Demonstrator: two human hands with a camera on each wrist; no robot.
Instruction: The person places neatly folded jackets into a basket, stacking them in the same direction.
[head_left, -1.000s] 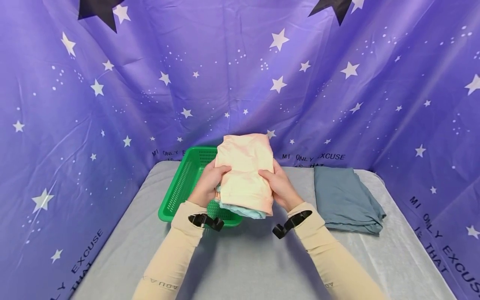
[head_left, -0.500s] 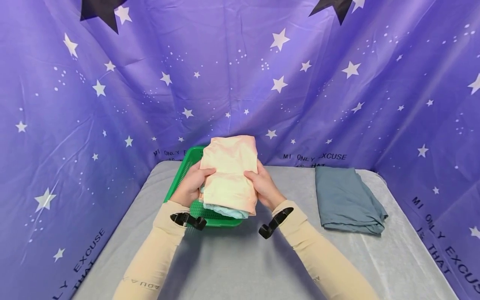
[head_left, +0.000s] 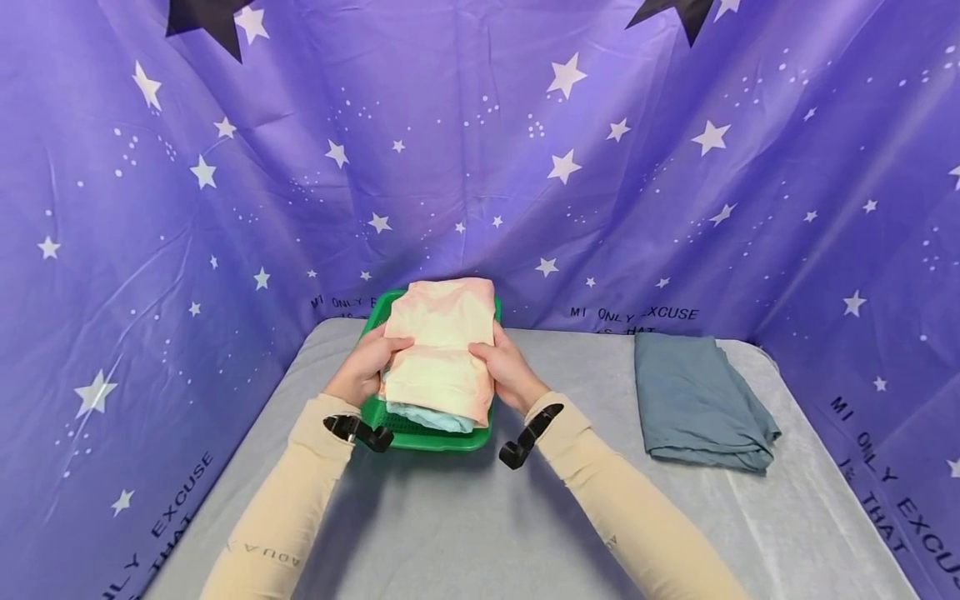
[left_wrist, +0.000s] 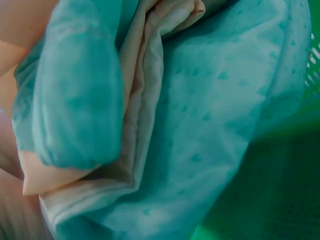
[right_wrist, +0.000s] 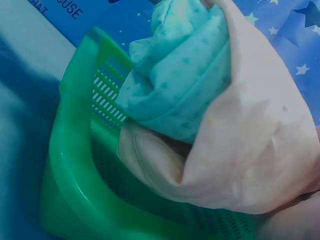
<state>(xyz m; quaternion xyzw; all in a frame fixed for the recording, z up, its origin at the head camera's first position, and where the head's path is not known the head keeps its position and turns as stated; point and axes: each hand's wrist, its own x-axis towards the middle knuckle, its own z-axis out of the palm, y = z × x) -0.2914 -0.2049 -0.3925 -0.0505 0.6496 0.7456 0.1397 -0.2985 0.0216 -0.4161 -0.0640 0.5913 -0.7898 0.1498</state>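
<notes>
A folded bundle of cloth, pale peach fabric [head_left: 442, 333] outside and patterned teal fabric [head_left: 431, 418] showing at its lower edge, is held over a green plastic basket [head_left: 442, 442]. My left hand [head_left: 366, 367] grips its left side, thumb on top. On the opposite side my right hand [head_left: 512, 368] grips it the same way. The fingers under the cloth are hidden. In the right wrist view, teal folds [right_wrist: 185, 75] bulge out of the peach wrap above the basket's rim [right_wrist: 75, 165]. The left wrist view shows layered teal and peach folds [left_wrist: 220, 100] close up.
A folded grey-blue cloth [head_left: 697, 404] lies at the right of the table. Grey fabric covers the table [head_left: 480, 517]. A purple curtain with stars [head_left: 480, 167] hangs behind and at both sides.
Both hands have carried the folded bundle to the left, from the basket's right side to squarely over it. The grip looks the same, and the grey-blue cloth has stayed put.
</notes>
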